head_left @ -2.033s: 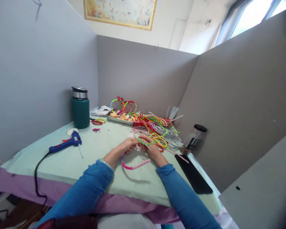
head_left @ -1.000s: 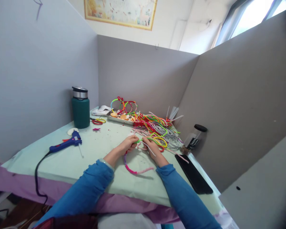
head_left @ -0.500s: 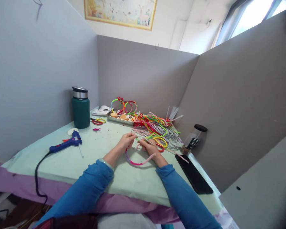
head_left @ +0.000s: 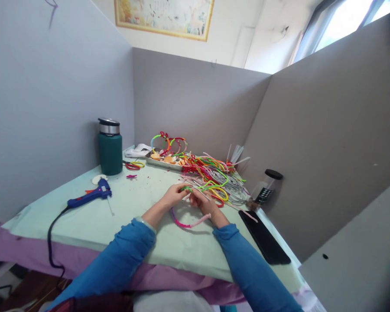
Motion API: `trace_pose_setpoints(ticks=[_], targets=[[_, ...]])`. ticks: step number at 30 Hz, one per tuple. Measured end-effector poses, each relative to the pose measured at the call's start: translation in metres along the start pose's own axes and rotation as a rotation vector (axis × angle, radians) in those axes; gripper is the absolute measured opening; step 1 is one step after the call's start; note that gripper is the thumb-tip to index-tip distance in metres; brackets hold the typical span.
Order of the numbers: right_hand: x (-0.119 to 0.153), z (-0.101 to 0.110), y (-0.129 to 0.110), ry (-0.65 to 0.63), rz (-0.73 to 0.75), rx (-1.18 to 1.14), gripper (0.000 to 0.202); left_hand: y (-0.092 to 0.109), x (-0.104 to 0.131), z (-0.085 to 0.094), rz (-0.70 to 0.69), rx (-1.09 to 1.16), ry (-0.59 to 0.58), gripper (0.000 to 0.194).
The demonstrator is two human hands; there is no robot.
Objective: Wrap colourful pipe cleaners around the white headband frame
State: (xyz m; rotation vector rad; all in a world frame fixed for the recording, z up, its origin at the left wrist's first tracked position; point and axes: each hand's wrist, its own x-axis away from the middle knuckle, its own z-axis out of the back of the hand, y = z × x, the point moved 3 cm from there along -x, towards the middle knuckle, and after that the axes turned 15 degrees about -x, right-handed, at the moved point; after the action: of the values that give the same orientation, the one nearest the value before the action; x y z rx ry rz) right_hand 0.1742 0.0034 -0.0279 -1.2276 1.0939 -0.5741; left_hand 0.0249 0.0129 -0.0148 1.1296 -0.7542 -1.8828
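Observation:
My left hand (head_left: 174,196) and my right hand (head_left: 203,202) meet over the middle of the table, fingertips nearly touching. Between them is a curved pipe-cleaner band (head_left: 184,224), purple, magenta and pale pink, whose loose pink end hangs near my right wrist. A short green piece (head_left: 187,189) shows at the fingertips of my left hand, which is closed on the band's green end. The fingers of my right hand are closed at the same spot; a thin strand passes by them, and what exactly they pinch is too small to tell.
Behind my hands lies a heap of coloured pipe cleaners (head_left: 211,167) beside a metal tray (head_left: 164,164). A blue glue gun (head_left: 91,196), scissors (head_left: 134,165) and a green bottle (head_left: 110,149) are at left. At right are a black phone-like slab (head_left: 263,238) and a clear jar (head_left: 265,190).
My hands have come closer together, and my left fingers now cover more of the green piece. The band has shifted slightly, its pink end a little lower.

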Motion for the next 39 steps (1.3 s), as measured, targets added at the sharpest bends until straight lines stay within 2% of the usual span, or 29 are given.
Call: trace_pose_setpoints(ticks=[6, 10, 14, 17, 23, 26, 32, 39], targets=[[-0.001, 0.003, 0.006, 0.065, -0.030, -0.110, 0.041, -0.001, 0.000, -0.001, 0.026, -0.056, 0.008, 0.025], [0.000, 0.001, 0.003, 0.075, -0.044, -0.122, 0.034, -0.001, 0.002, -0.004, 0.049, -0.083, -0.058, 0.031], [0.000, 0.000, 0.000, 0.076, -0.069, -0.119, 0.031, -0.004, 0.004, -0.003, 0.157, -0.063, -0.044, 0.036], [-0.002, 0.003, 0.002, 0.163, -0.072, -0.144, 0.033, -0.004, 0.005, -0.002, 0.244, -0.034, -0.033, 0.042], [-0.003, 0.008, 0.001, 0.291, -0.004, -0.189, 0.028, 0.007, 0.011, -0.003, 0.363, 0.054, -0.168, 0.046], [-0.003, 0.007, -0.003, 0.281, 0.037, -0.161, 0.026, 0.011, 0.014, -0.004, 0.407, 0.100, -0.231, 0.043], [-0.004, 0.004, -0.002, 0.186, -0.008, -0.153, 0.030, 0.008, 0.015, -0.006, 0.477, 0.110, -0.278, 0.038], [-0.001, 0.001, -0.003, 0.079, -0.007, -0.099, 0.021, 0.003, 0.016, -0.008, 0.470, 0.085, -0.337, 0.032]])
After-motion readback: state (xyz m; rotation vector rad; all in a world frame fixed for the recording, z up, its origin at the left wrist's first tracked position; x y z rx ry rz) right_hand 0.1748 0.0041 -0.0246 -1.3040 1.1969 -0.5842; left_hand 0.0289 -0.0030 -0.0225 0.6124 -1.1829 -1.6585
